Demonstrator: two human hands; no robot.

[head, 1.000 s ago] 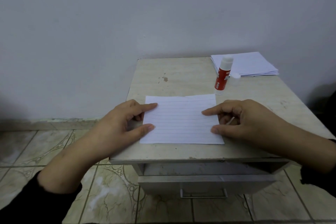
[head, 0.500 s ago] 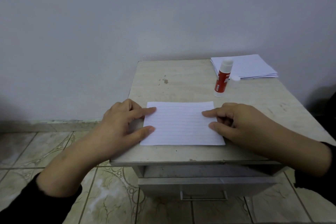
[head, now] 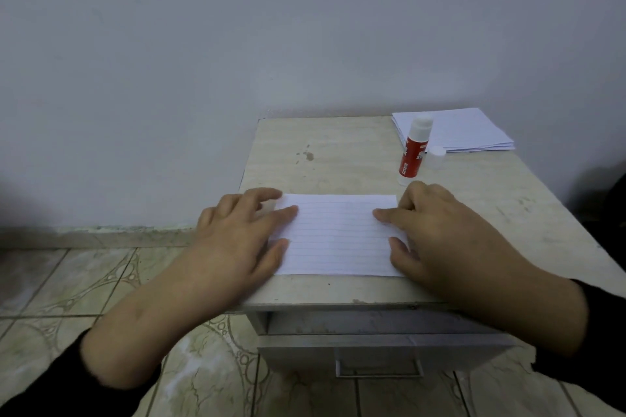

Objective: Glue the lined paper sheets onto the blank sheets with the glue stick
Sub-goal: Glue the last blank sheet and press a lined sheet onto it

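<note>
The lined sheet (head: 338,235) lies flat near the front edge of the table (head: 338,152), its ruled face up, and both hands now sit further apart on it than a second ago: the left hand (head: 237,234) has slid toward the sheet's left edge and the right hand (head: 437,234) toward its right edge, fingers spread and pressing down, pinching nothing. Judged from this, the sheet is being smoothed onto what lies beneath (no blank sheet is visible under it, so that cannot be confirmed). The paper is thin, matte and rectangular, with no visible creases. Behind the lined sheet's right corner the glue stick (head: 415,149) stands upright, a red-labelled cylinder, uncapped as far as can be told, with a small translucent cap (head: 436,157) just beside it. Further behind lies the paper stack (head: 467,130), slightly fanned. The tabletop is pale, veined and stained.
</note>
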